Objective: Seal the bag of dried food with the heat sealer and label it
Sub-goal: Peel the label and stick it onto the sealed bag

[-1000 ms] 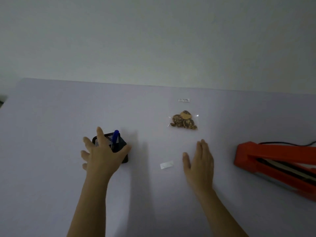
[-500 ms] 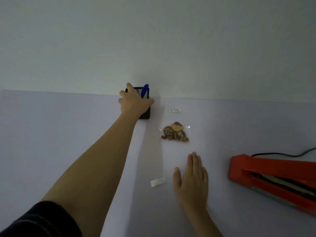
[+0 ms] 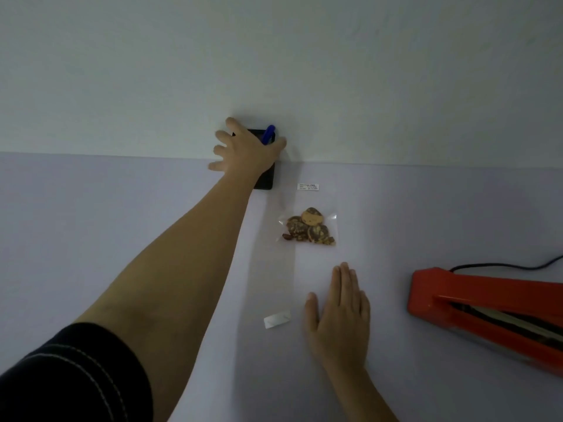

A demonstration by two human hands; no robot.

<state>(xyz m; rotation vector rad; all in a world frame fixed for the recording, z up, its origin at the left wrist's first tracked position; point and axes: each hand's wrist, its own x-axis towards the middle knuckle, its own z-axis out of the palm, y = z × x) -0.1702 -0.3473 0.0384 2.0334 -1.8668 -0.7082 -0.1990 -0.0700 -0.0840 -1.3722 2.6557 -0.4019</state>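
Your left hand (image 3: 246,150), fingers spread open, hides most of the pen holder (image 3: 265,181) behind the bag of dried food (image 3: 307,228), your right hand (image 3: 338,309) lies flat and open just before it, and the heat sealer (image 3: 487,312) to its right is cut off.

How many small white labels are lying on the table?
2. One printed label lies just beyond the bag of dried food, beside the black pen holder. One plain slip lies nearer, left of the right hand. Others could hide under the left arm.
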